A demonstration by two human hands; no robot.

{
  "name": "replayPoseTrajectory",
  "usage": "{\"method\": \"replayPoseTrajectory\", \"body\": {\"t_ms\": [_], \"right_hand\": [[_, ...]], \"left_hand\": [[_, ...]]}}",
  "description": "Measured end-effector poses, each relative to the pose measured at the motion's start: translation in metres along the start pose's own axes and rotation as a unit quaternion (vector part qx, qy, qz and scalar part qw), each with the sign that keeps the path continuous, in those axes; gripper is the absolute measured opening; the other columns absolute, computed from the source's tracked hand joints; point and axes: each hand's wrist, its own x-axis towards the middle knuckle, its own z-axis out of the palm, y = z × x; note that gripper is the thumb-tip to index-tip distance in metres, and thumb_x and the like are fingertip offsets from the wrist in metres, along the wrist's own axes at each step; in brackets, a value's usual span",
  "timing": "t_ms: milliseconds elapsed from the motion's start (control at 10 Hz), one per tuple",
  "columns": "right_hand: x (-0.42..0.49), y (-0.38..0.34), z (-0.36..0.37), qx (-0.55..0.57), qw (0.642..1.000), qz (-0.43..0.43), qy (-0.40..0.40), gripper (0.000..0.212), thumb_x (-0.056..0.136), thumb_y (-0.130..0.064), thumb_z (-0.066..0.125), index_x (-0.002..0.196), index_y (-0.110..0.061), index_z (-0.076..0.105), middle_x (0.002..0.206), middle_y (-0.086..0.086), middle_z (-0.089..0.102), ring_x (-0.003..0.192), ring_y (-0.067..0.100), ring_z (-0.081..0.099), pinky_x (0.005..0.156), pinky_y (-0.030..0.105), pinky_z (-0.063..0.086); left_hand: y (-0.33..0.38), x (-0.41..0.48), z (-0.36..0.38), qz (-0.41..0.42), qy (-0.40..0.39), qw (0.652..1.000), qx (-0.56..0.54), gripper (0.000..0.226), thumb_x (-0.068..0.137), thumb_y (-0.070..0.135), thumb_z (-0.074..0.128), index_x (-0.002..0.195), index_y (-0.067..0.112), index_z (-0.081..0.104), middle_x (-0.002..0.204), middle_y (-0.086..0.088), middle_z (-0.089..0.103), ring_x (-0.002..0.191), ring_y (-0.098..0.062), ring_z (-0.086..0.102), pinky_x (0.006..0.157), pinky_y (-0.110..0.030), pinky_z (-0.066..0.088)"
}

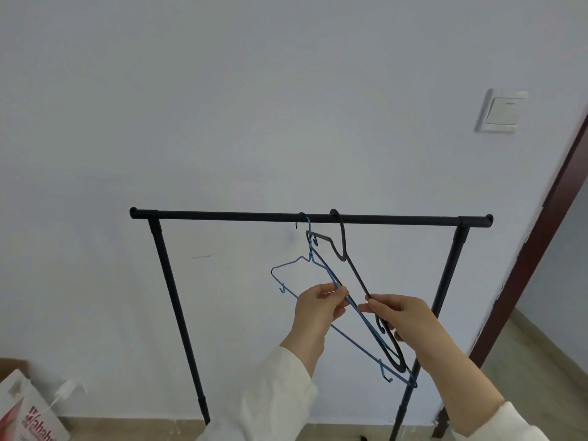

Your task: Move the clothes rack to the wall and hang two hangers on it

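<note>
A black clothes rack [222,215] stands against the pale wall, its top bar level across the middle of the view. A blue wire hanger [350,340] has its hook over the bar near the middle, and its frame is tilted toward me. My left hand [318,305] pinches its upper arm. A black plastic hanger [356,271] is hooked over the bar just to the right, also tilted toward me. My right hand [399,316] grips its shoulder bar. The two hangers cross between my hands.
A light switch [501,110] is on the wall at the upper right. A dark red door frame [541,230] runs down the right side. A red and white bag [28,412] with a white plug [65,389] lies on the floor at the lower left.
</note>
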Motion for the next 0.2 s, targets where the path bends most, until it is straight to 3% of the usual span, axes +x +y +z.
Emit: {"method": "replayPoseTrajectory", "body": {"t_ms": [100,200], "right_hand": [[0.0016,0.0052,0.0014,-0.006,1.000,-0.015,0.013,0.030,0.086,-0.019,0.057,0.114,-0.012,0.064,0.107,0.002,0.065,0.076,0.006,0.051,0.069,0.017,0.039],[-0.0004,0.0051,0.0042,0.004,0.998,-0.030,0.060,0.031,0.086,-0.020,0.058,0.116,-0.013,0.062,0.108,-0.002,0.061,0.097,0.012,0.051,0.087,0.024,0.035]], "left_hand": [[-0.0010,-0.0026,-0.0011,-0.001,-0.005,1.000,0.012,0.045,0.084,0.015,0.063,0.126,0.001,0.052,0.096,-0.007,0.066,0.088,-0.016,0.064,0.085,-0.021,0.052],[0.0024,-0.0078,-0.0011,0.016,0.020,0.996,0.081,0.059,0.085,0.025,0.061,0.138,0.007,0.041,0.125,-0.007,0.058,0.110,-0.019,0.057,0.098,-0.027,0.044]]}}
